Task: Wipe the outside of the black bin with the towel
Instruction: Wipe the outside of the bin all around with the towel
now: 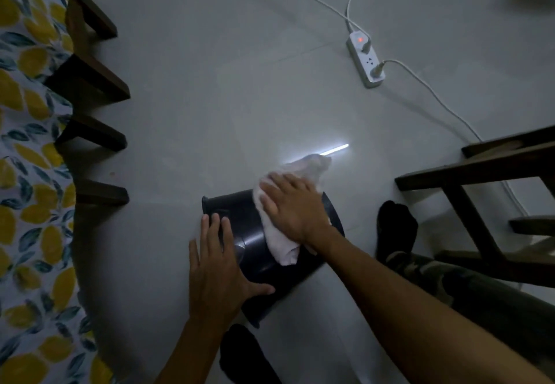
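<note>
**A:** What were the hands doing?

**B:** The right hand (288, 203) lay flat, fingers spread, pressing a white towel (279, 233) onto the curved side of the black bin (255, 251). The left hand (216, 266) was also open, palm down, fingers splayed along the bin's left side with the thumb hooked over the wall, bracing it.

**A:** And where was the bin?

**B:** It lay on its side on the pale tiled floor (210, 98), near the bottom middle of the view, between the person's two dark-socked feet (396, 227).

**A:** What surrounded it?

**B:** Dark wooden legs (99, 134) stood toward the floor's left edge beside a lemon-print cloth (27, 173). A wooden chair frame (480, 179) stood at the right. Far off, toward the top right, a white power strip (365, 61) showed a red light, with cables plugged in. A bright streak of light (333, 151) reflected on the floor just beyond the towel.
</note>
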Available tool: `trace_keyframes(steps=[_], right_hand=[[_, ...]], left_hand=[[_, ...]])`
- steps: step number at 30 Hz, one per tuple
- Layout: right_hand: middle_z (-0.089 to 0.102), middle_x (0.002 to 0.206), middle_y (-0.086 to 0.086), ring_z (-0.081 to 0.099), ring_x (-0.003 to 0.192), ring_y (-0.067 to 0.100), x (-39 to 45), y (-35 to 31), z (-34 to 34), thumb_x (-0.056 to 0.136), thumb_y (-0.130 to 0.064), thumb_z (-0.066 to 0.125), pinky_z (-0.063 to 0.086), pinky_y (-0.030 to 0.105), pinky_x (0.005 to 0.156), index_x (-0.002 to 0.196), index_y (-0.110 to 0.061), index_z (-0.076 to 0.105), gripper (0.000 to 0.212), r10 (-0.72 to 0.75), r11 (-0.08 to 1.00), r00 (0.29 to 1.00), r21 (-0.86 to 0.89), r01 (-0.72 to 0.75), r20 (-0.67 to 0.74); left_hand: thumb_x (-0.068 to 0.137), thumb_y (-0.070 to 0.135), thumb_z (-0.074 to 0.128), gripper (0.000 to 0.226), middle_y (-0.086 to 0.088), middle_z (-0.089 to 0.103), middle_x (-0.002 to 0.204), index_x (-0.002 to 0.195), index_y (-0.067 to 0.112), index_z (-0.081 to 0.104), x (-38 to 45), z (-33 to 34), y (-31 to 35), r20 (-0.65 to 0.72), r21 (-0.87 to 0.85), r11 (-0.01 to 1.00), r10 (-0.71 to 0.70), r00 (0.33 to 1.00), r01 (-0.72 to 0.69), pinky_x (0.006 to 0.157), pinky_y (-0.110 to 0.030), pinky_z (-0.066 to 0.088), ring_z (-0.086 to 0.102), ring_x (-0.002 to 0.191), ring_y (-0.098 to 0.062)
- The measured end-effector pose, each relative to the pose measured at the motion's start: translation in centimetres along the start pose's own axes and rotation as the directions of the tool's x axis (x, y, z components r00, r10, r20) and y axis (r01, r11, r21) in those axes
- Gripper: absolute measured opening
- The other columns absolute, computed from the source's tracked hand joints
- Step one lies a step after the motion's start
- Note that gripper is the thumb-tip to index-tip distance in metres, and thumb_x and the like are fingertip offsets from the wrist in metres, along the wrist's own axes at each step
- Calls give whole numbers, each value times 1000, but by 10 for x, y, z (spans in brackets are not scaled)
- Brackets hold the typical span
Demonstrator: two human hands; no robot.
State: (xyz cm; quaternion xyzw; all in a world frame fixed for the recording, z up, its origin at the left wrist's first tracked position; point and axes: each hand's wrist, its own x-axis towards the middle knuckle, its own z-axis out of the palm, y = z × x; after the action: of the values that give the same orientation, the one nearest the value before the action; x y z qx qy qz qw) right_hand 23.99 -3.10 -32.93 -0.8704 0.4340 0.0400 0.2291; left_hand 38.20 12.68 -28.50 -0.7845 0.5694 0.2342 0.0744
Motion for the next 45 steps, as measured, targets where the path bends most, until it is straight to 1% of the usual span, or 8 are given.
trace_keyframes(steps=[4,11,15,19,26,31,37,45], right_hand=[[28,167,10,21,156,32,-60,4,20,107,-39,31,27,52,121,158,-17,36,56,127,988,983,-69,-137,-136],[22,169,7,17,157,28,-56,-34,23,108,-46,27,19,50,126,161,-22,24,58,-276,960,960,-23,278,46],[53,143,2,50,134,24,-1,-7,8,109,-44,21,40,44,112,137,-21,51,46,94,996,996,12,-94,-11],[32,164,18,24,154,36,-54,5,20,108,-39,22,23,52,123,156,-7,36,59,234,967,961,-71,-246,-148],[20,170,10,13,157,32,-89,-51,46,103,-47,30,14,53,127,161,-18,28,64,-224,974,974,-21,224,-14],[51,153,4,50,137,21,-11,3,14,108,-45,23,40,45,114,140,-26,55,49,271,961,959,76,-265,-82],[27,167,15,22,154,38,-99,14,37,106,-36,27,35,52,119,157,-15,38,57,389,920,899,27,-392,-201],[25,169,6,20,154,40,-98,-47,47,106,-51,33,20,61,121,157,-31,39,55,-61,998,990,-21,59,-125]], left_hand=[[34,102,53,163,-18,11,167,159,6,14,1,-1,1,44,43,999,-28,999,27,112,-67,26,10,154,-34],[45,101,55,155,-23,19,165,156,-2,24,-16,12,5,-71,-62,997,49,996,-54,113,-59,34,15,153,-39],[40,102,51,158,-17,11,167,159,5,16,-12,1,9,0,42,999,-16,1000,16,113,-61,34,11,154,-34],[41,103,51,157,-14,7,169,160,8,14,4,-7,3,-1,23,1000,17,1000,-17,118,-61,22,4,155,-32],[64,90,58,134,-22,18,165,156,-2,25,-7,13,-1,-139,-38,996,73,988,-79,114,-61,33,14,154,-38],[41,98,59,159,-14,2,169,160,6,9,-3,-4,10,2,59,998,-1,1000,1,119,-56,25,-3,156,-31],[35,93,70,163,-17,7,168,160,6,11,6,-8,9,16,-8,1000,-4,1000,4,118,-59,24,2,155,-35],[48,94,65,152,-23,17,165,156,-4,22,-5,5,8,-74,-34,998,47,996,-50,116,-58,28,9,154,-39]])
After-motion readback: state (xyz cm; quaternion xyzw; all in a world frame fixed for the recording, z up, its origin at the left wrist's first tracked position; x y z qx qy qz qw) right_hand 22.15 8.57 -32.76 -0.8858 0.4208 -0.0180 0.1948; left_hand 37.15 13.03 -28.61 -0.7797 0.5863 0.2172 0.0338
